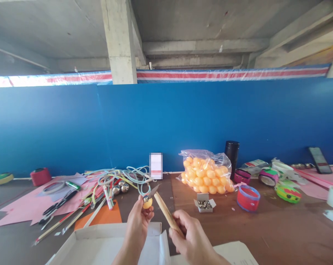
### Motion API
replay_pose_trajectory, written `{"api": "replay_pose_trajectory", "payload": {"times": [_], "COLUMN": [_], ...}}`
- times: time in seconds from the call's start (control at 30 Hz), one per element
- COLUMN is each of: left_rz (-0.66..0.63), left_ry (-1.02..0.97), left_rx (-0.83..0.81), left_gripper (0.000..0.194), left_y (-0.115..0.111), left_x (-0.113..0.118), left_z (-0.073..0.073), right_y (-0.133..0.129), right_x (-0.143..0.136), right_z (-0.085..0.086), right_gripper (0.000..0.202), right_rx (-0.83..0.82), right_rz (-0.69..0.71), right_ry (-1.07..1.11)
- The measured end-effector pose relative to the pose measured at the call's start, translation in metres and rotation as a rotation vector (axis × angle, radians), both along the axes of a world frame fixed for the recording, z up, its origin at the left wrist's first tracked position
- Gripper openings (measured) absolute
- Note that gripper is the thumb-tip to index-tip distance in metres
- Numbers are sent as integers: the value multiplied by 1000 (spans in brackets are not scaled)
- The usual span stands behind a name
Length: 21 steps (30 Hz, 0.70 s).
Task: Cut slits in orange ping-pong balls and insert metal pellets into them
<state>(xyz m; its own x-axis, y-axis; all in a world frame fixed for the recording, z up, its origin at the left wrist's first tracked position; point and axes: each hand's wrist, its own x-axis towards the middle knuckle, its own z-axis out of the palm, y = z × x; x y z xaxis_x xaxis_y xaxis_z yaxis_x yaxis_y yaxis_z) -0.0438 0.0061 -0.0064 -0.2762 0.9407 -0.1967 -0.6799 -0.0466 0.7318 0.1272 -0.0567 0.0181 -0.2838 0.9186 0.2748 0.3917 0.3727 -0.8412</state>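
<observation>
My left hand (139, 221) is closed, pinching an orange plastic ball (147, 203) between thumb and fingers. In my right hand (190, 232) is a small hammer (166, 211), gripped by its pale wooden handle. The hammer's dark metal head tapers to a point on the far side, and its other end is at the ball; whether they touch, I cannot tell. Both hands are raised over the near part of the table, above an open white cardboard box (86, 237). Behind the ball lies a tangle of pale blue cords (119, 176).
A clear bag of orange balls (205, 175) stands by a black cylinder (232, 158). Before it is a small box of metal pieces (204, 204). Scissors (58, 204), pink paper (20, 206) and silver balls (121, 188) lie left. A red-blue drum-shaped item (248, 198) sits right.
</observation>
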Motion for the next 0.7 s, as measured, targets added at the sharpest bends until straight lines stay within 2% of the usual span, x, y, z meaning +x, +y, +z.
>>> {"api": "replay_pose_trajectory", "payload": {"times": [0.2,0.4,0.7], "left_rz": [15,16,32], "left_ry": [25,3,28], "left_rx": [49,73,64], "left_gripper": [19,9,7], "left_y": [1,2,2], "left_x": [-2,-2,-2], "left_z": [-3,-2,-3], "right_y": [1,-1,0], "right_x": [1,-2,0], "right_z": [-3,-2,0], "right_gripper": [6,5,5], "right_rx": [31,89,97], "right_rz": [-10,-6,-44], "right_ry": [-5,-89,-115]}}
